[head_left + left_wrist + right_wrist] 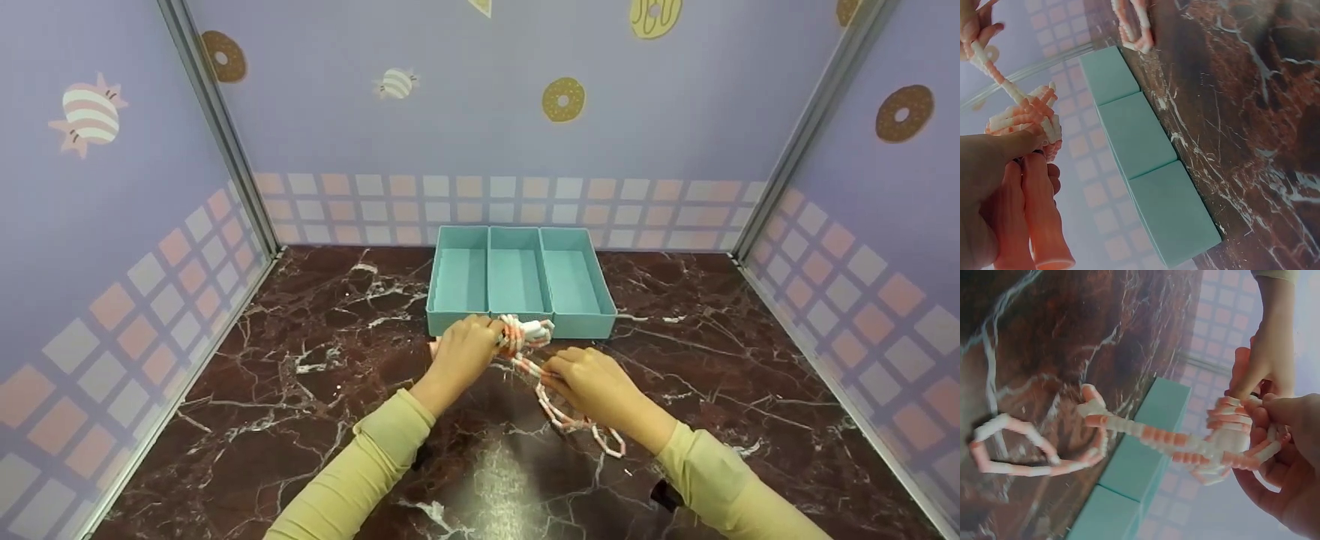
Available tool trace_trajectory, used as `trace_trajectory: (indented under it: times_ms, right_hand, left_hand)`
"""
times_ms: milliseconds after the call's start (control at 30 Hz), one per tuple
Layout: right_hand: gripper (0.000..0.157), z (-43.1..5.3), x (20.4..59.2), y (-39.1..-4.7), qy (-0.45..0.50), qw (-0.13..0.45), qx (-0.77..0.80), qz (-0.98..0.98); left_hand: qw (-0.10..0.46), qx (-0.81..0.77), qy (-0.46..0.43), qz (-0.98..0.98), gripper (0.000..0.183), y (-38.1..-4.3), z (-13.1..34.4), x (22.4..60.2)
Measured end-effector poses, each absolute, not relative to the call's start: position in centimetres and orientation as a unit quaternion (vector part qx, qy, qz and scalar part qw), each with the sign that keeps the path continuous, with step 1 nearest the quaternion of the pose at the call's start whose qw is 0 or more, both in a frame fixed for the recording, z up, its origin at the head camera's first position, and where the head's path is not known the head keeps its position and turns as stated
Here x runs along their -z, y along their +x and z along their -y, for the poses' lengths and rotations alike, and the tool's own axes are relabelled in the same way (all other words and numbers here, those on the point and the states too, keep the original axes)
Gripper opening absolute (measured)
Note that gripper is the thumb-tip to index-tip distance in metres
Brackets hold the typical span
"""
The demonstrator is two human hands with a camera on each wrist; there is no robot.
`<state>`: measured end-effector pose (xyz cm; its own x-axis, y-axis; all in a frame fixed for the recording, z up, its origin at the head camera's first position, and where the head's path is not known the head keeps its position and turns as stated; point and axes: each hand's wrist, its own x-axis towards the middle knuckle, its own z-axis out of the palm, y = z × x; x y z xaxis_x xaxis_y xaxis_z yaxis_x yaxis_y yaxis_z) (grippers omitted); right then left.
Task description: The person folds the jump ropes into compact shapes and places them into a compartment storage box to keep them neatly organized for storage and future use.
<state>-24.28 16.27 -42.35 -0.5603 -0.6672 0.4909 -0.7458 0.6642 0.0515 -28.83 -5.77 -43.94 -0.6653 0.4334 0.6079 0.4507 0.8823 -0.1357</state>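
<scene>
Beyond the gripped beaded rope (513, 337), three teal bins (516, 281), open-topped, abreast

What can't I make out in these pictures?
Head view: most of the orange handles, hidden behind the left hand.
Left wrist view: part of the right hand, cut off by the left edge.
Left wrist view: the inside of the teal tray, hidden by its outer wall.
Right wrist view: the beaded rope's bundled strands, blurred.

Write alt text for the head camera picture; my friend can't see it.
A person's left hand grips a bundled pink-and-white beaded rope while the right hand holds one strand of it, a loop trailing below. Behind them, a teal three-section tray sits on a dark marbled table, before lilac walls.
</scene>
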Motion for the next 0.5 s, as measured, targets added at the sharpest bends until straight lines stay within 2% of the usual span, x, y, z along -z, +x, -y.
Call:
trace_trajectory:
  times_ms: [200, 500]
  right_hand:
    - [0.017, -16.4, 41.4, -24.2, 0.437, 0.302, 0.018, 0.847]
    - [0.018, -16.9, 39.9, -24.5, 0.474, 0.298, 0.051, 0.827]
  left_hand:
    - [0.35, -0.034, -0.268, 0.897, 0.008, -28.4, 5.6, 44.3]
    - [0.328, -0.098, -0.325, 0.881, 0.009, -27.6, 5.7, 45.0]
